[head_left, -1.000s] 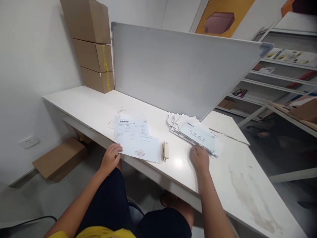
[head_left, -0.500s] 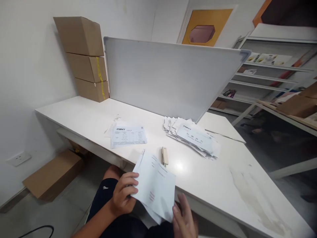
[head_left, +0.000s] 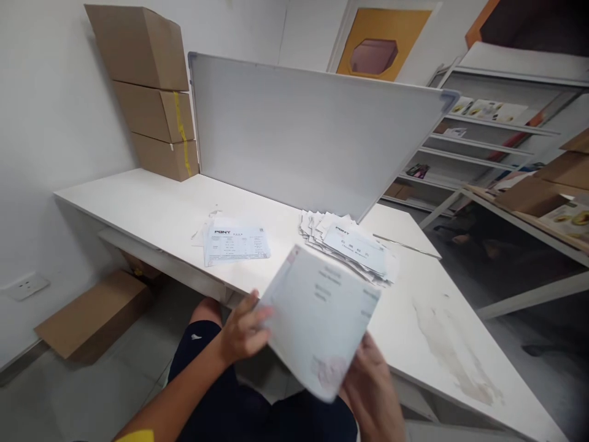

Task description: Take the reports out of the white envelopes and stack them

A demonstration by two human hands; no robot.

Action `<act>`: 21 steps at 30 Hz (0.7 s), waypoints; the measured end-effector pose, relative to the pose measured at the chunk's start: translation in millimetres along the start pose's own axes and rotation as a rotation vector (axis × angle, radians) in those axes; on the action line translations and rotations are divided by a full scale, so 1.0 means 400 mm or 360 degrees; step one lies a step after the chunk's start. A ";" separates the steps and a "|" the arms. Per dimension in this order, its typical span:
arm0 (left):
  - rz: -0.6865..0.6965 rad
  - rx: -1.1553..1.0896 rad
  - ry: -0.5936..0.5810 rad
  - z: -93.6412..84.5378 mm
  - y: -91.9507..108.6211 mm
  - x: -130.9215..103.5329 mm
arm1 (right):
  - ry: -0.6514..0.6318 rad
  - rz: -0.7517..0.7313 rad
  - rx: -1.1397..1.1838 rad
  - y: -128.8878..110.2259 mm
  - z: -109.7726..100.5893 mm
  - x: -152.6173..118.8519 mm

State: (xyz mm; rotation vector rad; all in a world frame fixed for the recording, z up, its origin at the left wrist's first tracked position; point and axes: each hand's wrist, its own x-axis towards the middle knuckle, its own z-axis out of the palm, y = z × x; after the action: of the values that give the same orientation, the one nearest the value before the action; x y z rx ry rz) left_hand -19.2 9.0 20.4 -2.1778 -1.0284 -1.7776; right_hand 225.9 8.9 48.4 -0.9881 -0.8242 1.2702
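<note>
A printed sheet of paper (head_left: 322, 325), slightly blurred, is held up over the front edge of the table. My left hand (head_left: 246, 328) pinches its left edge between thumb and fingers. On its lower right side my right hand (head_left: 370, 374) is closed, the fingers partly behind the sheet. A flat pile of printed sheets (head_left: 237, 242) lies on the table beyond my left hand. Farther right lies a thicker, uneven stack of papers (head_left: 354, 248), partly behind the held sheet. The stapler does not show; the held paper covers that part of the table.
The white table (head_left: 110, 190) carries a leaning whiteboard (head_left: 294, 135) at its back and three stacked cardboard boxes (head_left: 156, 116) at the back left. A cardboard box (head_left: 92, 319) lies on the floor at left. Shelves (head_left: 478, 147) and another table (head_left: 524, 227) stand at right.
The held paper has risen and moved right, now opened flat toward the view and covering the stapler. My right hand has moved right and closed on its edge. The view has shifted slightly.
</note>
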 end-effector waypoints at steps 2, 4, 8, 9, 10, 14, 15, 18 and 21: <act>-0.0161 0.0067 -0.0046 0.009 -0.044 0.044 | 0.0241 -0.0316 -0.0011 -0.010 -0.004 0.073; -0.0507 -0.0023 -0.0231 0.025 -0.082 0.068 | 0.0361 -0.0509 -0.0098 0.013 -0.010 0.142; -0.1012 -0.0481 -0.0540 0.057 -0.130 0.064 | 0.0377 -0.0484 -0.0236 0.083 -0.026 0.212; -0.1057 -0.0580 -0.0543 0.063 -0.136 0.062 | 0.0394 -0.0513 -0.0234 0.091 -0.029 0.216; -0.1075 -0.0661 -0.0522 0.068 -0.138 0.064 | 0.0408 -0.0562 -0.0224 0.095 -0.031 0.218; -0.1117 -0.0821 -0.0391 0.083 -0.131 0.095 | 0.0364 -0.0670 -0.0230 0.091 -0.033 0.212; -0.1166 -0.0829 -0.0402 0.085 -0.127 0.103 | 0.0344 -0.0633 -0.0266 0.093 -0.034 0.209; -0.1354 -0.0768 -0.0483 0.088 -0.107 0.113 | 0.0330 -0.0484 -0.0414 0.110 -0.047 0.192; -0.1370 -0.0634 -0.0436 0.081 -0.076 0.101 | 0.0332 -0.0488 -0.0467 0.123 -0.065 0.166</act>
State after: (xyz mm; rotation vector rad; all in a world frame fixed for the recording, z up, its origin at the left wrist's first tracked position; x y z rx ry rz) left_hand -8.2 65.0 38.8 -2.4578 -2.0768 -2.1775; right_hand 240.3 72.0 -9.0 -1.1542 -0.9726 0.7841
